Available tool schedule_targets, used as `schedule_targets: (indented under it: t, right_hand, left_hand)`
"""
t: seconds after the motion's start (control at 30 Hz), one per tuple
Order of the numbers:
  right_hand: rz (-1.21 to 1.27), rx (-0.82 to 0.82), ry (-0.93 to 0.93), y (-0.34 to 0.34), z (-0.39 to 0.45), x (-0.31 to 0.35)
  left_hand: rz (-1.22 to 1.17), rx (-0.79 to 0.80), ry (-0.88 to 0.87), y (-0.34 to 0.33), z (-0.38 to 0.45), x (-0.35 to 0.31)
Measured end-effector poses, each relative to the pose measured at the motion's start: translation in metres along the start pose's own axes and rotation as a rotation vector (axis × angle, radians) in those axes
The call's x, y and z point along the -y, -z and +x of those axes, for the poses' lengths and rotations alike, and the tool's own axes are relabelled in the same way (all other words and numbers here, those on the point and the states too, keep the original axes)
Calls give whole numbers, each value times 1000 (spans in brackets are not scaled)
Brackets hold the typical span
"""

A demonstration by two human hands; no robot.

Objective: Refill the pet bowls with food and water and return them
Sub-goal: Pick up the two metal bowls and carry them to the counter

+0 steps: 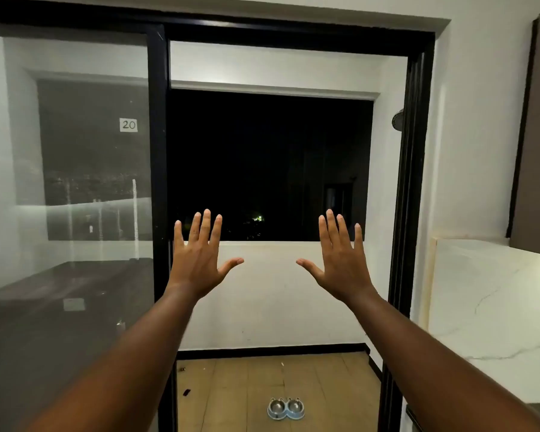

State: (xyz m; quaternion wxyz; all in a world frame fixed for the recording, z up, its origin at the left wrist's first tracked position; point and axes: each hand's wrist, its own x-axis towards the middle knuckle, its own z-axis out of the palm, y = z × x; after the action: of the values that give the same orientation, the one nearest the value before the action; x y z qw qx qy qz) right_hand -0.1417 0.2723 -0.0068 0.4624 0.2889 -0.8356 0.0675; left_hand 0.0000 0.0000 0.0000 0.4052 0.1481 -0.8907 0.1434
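A double pet bowl [285, 408], two shiny metal dishes in a pale blue holder, sits on the tan tiled balcony floor beyond the open doorway, low in the view. Both dishes look empty. My left hand [200, 257] and my right hand [340, 257] are raised in front of me at chest height, backs toward me, fingers spread, holding nothing. Both hands are well above and short of the bowl.
A black-framed sliding glass door [156, 182] stands to the left, its pane reflecting the room. The black door jamb [409, 198] is on the right. A white marble counter [496, 307] juts in at the right. A low white balcony wall [272, 294] closes the far side.
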Motion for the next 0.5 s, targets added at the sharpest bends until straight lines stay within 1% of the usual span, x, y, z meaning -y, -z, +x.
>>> schedule_targets:
  t: [0.03, 0.17, 0.23, 0.37, 0.5]
  right_hand:
    - [-6, 31, -17, -6, 0, 3]
    - [0, 55, -84, -36, -7, 12]
    - [27, 77, -108, -55, -16, 22]
    - [27, 137, -117, -94, -43, 42]
    - [11, 193, -114, -134, -67, 50]
  left_hand:
    - [-5, 28, 8, -4, 0, 1]
    - [-13, -18, -13, -31, -4, 8]
    - [-25, -4, -29, -53, -15, 11]
    - [-41, 93, -49, -102, -44, 16]
    - [-41, 156, -62, -148, -64, 15]
